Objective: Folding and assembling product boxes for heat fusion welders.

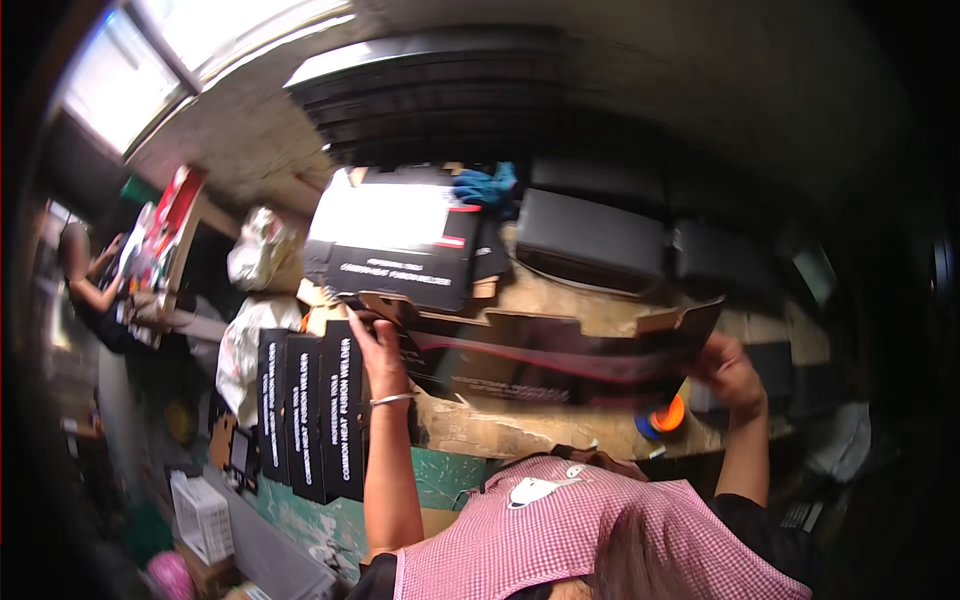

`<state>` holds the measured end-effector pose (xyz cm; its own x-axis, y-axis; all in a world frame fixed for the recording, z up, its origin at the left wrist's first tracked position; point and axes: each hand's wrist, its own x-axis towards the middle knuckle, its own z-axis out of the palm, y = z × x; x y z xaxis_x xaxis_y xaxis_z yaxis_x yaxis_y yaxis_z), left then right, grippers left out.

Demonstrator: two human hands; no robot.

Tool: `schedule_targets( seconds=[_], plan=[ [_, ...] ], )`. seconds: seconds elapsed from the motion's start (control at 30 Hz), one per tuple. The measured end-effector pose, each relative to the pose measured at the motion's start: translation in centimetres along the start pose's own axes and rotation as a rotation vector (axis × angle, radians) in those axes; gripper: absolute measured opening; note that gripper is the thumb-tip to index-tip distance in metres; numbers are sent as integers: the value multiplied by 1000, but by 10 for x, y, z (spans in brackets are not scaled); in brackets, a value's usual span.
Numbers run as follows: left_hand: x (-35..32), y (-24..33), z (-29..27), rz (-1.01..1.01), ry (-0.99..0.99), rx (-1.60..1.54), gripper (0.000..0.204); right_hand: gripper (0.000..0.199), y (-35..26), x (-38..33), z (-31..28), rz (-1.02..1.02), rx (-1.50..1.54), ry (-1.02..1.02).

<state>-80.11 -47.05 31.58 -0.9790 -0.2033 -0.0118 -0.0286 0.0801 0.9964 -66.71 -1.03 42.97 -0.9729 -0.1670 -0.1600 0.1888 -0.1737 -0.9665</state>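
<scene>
A black cardboard box (520,375) with raised flaps and a brown inside spans the space between my hands above the worktable. It is smeared by motion. My left hand (380,355) grips its left end, a bracelet on the wrist. At the opposite end, my right hand (730,372) holds the box, its fingers bent and blurred. Just below the left hand stand several narrow black boxes (305,410) with white lettering. An orange and blue round item (662,418) lies under the box's right part.
Flat black printed cartons (400,240) lie beyond the box, with a blue glove (487,187) on them. Black cases (590,240) stand at the back right; more are stacked (430,100) behind. White plastic bags (262,250) sit left. Another person (95,280) works far left.
</scene>
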Motion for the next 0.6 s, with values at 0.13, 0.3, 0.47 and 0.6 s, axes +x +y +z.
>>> schedule_targets(
  seconds=[0.13, 0.3, 0.47, 0.6],
  plan=[
    [-28, 3, 23, -47, -61, -21, 77, 55, -33, -47, 36, -8, -649, -376],
    [-56, 25, 5, -164, -141, -227, 69, 87, -18, -56, 60, -253, -260, -605],
    [-54, 42, -16, 37, -150, -51, 73, 107, -1, -56, 62, -275, -492, -725],
    [-58, 50, -33, 59, -226, -15, 76, 81, 25, -46, 51, -263, -143, -441]
  ],
)
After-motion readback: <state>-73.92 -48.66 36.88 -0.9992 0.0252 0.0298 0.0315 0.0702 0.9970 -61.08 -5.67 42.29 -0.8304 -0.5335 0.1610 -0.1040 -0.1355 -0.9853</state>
